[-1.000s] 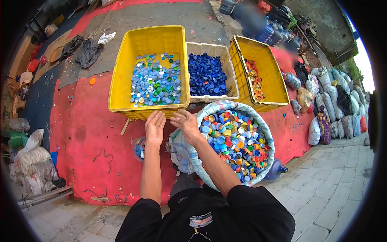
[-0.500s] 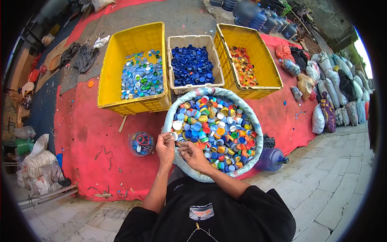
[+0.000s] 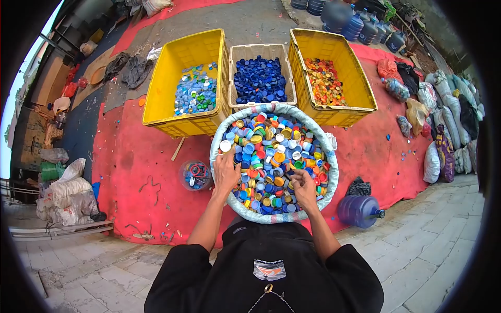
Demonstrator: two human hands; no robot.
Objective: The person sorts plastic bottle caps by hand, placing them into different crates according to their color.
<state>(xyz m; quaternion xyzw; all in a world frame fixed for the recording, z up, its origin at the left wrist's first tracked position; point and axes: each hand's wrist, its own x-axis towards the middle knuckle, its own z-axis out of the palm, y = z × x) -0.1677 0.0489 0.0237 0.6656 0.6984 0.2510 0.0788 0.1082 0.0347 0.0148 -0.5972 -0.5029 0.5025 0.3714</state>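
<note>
A round tub with a pale padded cloth rim [image 3: 330, 156] is heaped with mixed-colour plastic bottle caps [image 3: 271, 148]. Over the left side of the heap is my left hand [image 3: 226, 175], its fingers stretched forward and its thumb apart, near a white cap [image 3: 225, 145]. My right hand [image 3: 305, 189] reaches into the caps on the right side, fingers bent and apart. No cap shows clearly in either hand, and the right fingertips are partly hidden among the caps.
Behind the tub stand a yellow crate [image 3: 151, 112] with light-blue and green caps, a white crate [image 3: 233, 78] with dark-blue caps, and another yellow crate [image 3: 360, 88] with orange and red caps. A small clear bucket [image 3: 183, 182] sits left; a water jug [image 3: 357, 211] lies right.
My hands were together at the tub's left rim, with a white cap at the left fingers. Now they are apart over the caps, the right hand farther right. The view has shifted.
</note>
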